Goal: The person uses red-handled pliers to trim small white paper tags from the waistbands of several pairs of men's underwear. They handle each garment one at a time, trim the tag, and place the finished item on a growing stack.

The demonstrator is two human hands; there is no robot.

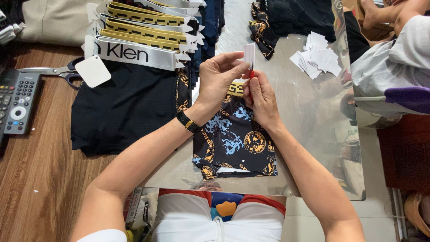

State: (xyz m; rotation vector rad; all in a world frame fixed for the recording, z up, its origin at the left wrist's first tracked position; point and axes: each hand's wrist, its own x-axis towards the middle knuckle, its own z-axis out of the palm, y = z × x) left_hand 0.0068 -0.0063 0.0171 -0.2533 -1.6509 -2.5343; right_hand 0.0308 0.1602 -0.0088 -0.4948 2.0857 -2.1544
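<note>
The left hand (219, 74) pinches a small white paper tag (249, 54) while the right hand (260, 98) grips a thin red-handled tool (251, 76) just below it, above the black patterned shorts (235, 139) at 6 o'clock; a slip could tear the tag or prick a finger.

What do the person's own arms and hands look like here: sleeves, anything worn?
Both forearms are bare. A white short sleeve edge shows at the left upper arm. The left wrist carries a black band with a gold clasp. The left hand and right hand are ungloved.

A shiny metal tabletop (313, 148) adjoins a brown wooden surface (40, 179), with pale floor tiles (380, 179) at right.
</note>
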